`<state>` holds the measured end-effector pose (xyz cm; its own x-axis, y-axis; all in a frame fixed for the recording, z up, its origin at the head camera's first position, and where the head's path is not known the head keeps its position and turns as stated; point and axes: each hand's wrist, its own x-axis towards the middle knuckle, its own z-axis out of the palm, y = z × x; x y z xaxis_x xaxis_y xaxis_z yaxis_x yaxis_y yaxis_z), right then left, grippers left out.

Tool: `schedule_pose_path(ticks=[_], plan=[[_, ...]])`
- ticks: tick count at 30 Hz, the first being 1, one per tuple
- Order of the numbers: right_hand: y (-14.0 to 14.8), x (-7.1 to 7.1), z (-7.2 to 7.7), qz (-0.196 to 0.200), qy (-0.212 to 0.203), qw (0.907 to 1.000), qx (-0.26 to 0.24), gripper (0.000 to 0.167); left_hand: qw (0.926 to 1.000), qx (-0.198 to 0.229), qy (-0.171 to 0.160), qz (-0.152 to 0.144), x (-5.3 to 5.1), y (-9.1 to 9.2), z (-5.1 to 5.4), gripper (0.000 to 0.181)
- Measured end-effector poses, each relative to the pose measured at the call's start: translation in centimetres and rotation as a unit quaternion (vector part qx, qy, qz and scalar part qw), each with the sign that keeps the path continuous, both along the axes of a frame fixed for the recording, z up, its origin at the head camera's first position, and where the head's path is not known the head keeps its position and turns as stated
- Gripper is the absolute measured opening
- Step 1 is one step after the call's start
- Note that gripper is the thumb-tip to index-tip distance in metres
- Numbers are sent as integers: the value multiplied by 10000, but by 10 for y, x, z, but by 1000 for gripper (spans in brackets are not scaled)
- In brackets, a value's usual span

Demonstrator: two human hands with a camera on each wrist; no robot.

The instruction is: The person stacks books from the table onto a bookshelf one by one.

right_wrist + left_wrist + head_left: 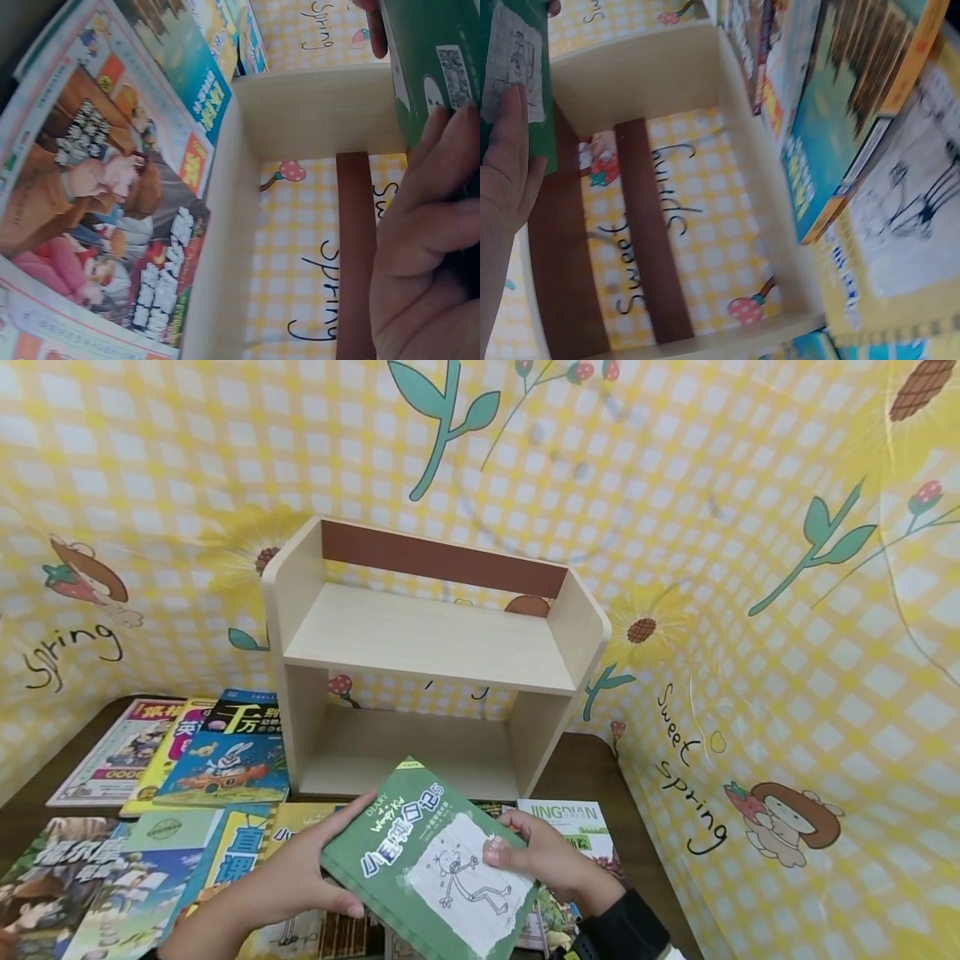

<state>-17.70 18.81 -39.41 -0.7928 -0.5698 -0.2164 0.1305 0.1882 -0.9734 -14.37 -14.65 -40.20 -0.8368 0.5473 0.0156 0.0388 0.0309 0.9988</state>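
Note:
A green book [401,893] with a white patch and a cartoon figure on its cover is held tilted in front of the shelf. My left hand [296,870] grips it along its left edge, with the thumb near the lower left. On the right edge, my right hand [551,857] pinches the book, thumb on the front cover and fingers behind. The right wrist view shows fingertips against the green back cover [420,45], near a square code. Behind the book stands a pale two-tier wooden shelf [427,631] with brown back strips; no books stand on its visible boards.
Several magazines and books lie on the dark table [577,760]: a blue rabbit-cover book [221,768] left of the shelf, a landscape-cover book [142,885] at front left, and a white-topped magazine [566,818] at right. A yellow checked cloth [750,527] surrounds the table.

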Motion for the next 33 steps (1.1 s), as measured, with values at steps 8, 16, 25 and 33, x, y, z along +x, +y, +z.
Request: schedule_pose_path(ticks=[8,16,25,33], plan=[[-3,-8,15,-920,-67,9957,76,42,9964,-501,284,616,5,3,14,113],[-10,-11,31,-1723,-184,9814,-830,41,9832,-700,633,1560,8,6,21,111],[-27,-2,57,-2066,362,9764,-515,64,9653,-804,1059,2249,1,17,34,111],[-37,16,79,-1722,740,9802,-637,80,9625,-341,1002,2497,2,25,41,109]])
